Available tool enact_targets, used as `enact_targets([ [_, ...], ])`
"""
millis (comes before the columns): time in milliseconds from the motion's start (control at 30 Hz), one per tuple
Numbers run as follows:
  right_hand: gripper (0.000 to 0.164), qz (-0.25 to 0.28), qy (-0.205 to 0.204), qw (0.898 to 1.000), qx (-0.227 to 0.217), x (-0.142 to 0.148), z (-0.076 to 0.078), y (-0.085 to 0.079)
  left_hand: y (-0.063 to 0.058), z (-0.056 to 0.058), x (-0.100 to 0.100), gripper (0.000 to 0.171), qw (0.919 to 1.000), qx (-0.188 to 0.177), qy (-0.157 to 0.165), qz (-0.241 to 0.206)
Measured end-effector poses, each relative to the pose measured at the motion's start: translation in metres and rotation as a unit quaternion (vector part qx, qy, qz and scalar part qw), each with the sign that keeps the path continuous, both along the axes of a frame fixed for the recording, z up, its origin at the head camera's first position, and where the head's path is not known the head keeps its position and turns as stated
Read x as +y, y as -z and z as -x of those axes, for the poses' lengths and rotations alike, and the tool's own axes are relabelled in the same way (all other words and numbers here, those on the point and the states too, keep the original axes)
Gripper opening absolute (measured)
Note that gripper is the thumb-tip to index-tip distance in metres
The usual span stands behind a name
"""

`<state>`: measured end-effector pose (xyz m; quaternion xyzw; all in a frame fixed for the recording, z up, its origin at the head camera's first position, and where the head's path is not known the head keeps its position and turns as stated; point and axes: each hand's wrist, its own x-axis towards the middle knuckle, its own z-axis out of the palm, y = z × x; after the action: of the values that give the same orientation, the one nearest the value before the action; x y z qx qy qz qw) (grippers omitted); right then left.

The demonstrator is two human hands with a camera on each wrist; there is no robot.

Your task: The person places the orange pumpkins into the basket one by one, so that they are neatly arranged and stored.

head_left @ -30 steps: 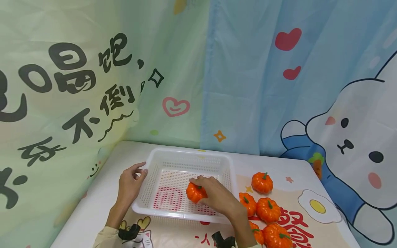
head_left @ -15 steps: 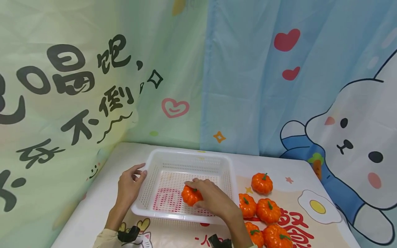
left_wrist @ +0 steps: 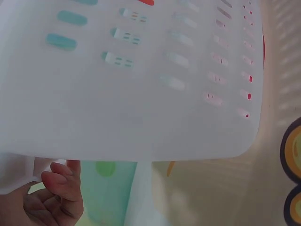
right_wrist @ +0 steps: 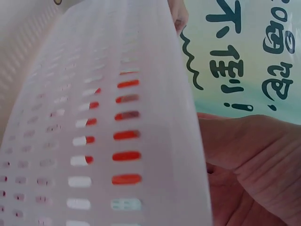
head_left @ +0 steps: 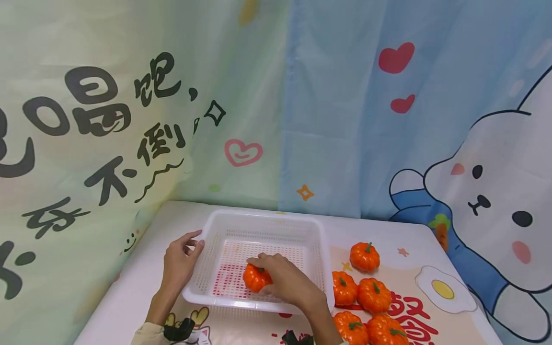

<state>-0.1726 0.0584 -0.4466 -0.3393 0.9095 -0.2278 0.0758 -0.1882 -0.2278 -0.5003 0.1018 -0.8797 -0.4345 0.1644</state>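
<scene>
A white slotted plastic basket (head_left: 258, 304) stands on the table. At its left side, my left hand (head_left: 178, 261) holds the rim with thumb and fingers; the left wrist view shows curled fingers (left_wrist: 61, 181) by the basket's edge. Inside the basket, my right hand (head_left: 286, 282) grips a small orange pumpkin (head_left: 254, 279) from above, with fingers over its top and thumb on its near side. The pumpkin is low, close to the basket floor; whether it touches cannot be told. Through the wall slots, the right wrist view shows orange patches of the pumpkin (right_wrist: 126, 135).
Several more orange pumpkins with green stems lie right of the basket, among them one farther back (head_left: 364, 257) and one at the front (head_left: 387, 330). A printed cloth (head_left: 448, 290) covers the table. Printed curtains (head_left: 323, 120) hang behind it.
My right hand has moved left and slightly toward me inside the basket, carrying the pumpkin. My left hand has stayed at the left rim.
</scene>
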Motion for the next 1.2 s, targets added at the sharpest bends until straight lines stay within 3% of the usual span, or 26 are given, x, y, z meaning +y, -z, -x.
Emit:
enact_targets([
  [300, 0.072, -0.005, -0.008, 1.0, -0.002, -0.01, 0.0, 0.004, 0.001, -0.002, -0.001, 0.036, 0.9999, 0.009, 0.003, 0.006],
  [567, 0.072, -0.004, -0.026, 0.999, 0.032, -0.014, 0.0, 0.005, 0.0, -0.002, -0.001, 0.037, 0.9999, 0.007, 0.003, 0.008],
  [1200, 0.072, 0.005, -0.021, 1.0, 0.005, -0.026, -0.001, 0.009, 0.0, -0.002, 0.0, 0.037, 1.0, 0.004, 0.003, 0.009],
])
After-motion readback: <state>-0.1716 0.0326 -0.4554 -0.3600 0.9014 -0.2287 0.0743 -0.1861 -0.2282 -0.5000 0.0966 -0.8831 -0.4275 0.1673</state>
